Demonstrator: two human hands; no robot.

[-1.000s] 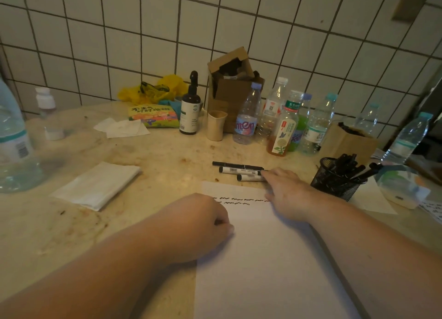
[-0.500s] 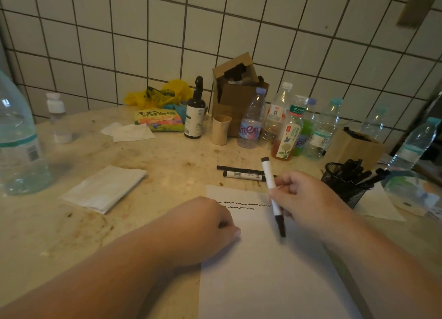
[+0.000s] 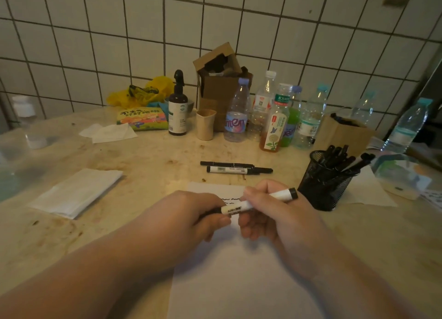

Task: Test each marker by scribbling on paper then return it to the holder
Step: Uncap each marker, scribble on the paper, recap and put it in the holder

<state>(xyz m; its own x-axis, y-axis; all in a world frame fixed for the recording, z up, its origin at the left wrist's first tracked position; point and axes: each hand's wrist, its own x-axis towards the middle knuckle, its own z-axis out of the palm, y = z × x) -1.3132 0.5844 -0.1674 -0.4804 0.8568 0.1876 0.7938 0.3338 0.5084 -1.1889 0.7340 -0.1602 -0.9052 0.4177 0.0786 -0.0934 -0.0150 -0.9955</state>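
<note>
The marker (image 3: 259, 202) lies crosswise above the paper (image 3: 239, 282), held at both ends: the left hand (image 3: 191, 217) curls its grip round the dark end, the right hand (image 3: 275, 214) clamps the white barrel. Two more markers (image 3: 235, 168) lie on the surface beyond the paper's far edge; the mesh holder (image 3: 323, 189) stands just right of it, toward the surface's right edge

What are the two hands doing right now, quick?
Left hand: grips the black cap end of the white-barrelled marker.
Right hand: grips the same marker's barrel.
</note>
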